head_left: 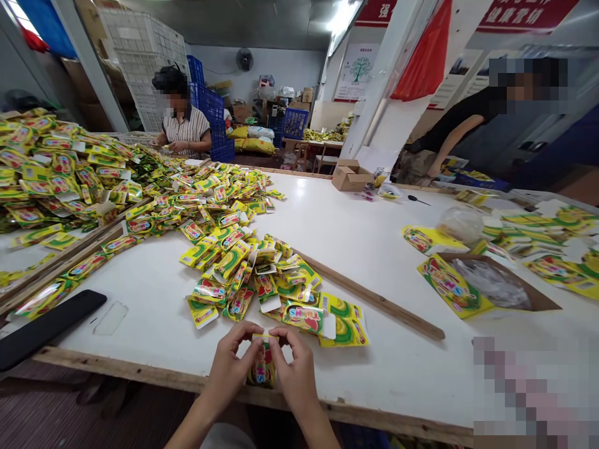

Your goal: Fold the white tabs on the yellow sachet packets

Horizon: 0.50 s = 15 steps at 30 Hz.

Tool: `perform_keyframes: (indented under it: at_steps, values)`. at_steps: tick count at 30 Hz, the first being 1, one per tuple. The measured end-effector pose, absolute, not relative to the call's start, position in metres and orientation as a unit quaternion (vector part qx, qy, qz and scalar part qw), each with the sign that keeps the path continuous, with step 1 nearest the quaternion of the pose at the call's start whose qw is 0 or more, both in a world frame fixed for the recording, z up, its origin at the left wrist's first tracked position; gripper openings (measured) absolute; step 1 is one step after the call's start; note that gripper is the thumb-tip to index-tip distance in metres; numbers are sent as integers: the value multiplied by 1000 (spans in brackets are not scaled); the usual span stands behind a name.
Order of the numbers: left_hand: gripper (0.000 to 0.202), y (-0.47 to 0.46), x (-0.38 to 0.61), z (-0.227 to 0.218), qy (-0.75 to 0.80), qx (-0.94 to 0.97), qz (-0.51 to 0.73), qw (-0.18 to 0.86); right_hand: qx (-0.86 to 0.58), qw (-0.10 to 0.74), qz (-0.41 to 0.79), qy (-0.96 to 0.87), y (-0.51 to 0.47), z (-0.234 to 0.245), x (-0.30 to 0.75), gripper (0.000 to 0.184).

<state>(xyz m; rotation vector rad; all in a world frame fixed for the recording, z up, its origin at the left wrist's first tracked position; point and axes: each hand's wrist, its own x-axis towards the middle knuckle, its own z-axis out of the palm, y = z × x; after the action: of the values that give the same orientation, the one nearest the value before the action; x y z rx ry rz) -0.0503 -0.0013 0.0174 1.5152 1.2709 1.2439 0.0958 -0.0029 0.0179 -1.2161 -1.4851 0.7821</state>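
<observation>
Close to the table's front edge, a small yellow-green printed carton point(262, 369) is held upright between both hands. My left hand point(236, 358) pinches its top edge from the left with thumb and index finger. On the other side my right hand point(291, 362) pinches the same edge, with the two thumbs nearly meeting. Just beyond the fingers lies a loose pile of similar cartons point(238, 265), some with white end flaps sticking out. A flat pair of yellow cartons point(344, 321) rests to the right of the pile.
A wooden strip point(369, 290) runs across the white table point(374, 380). At left lie a black phone-like slab point(51, 324) and a large heap of cartons point(60, 168). An open printed box point(456, 287) with plastic inside stands at right. Two people work across the table.
</observation>
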Motion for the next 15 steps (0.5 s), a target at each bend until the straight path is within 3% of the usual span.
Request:
perform_keyframes:
  at_steps: [12, 15]
  values:
    - [13, -8, -58, 3, 465, 596, 497, 427, -471, 517, 390, -599, -13, 7, 95, 14]
    - [17, -12, -58, 6, 463, 611, 482, 424, -485, 519, 354, -608, -19, 15, 100, 16]
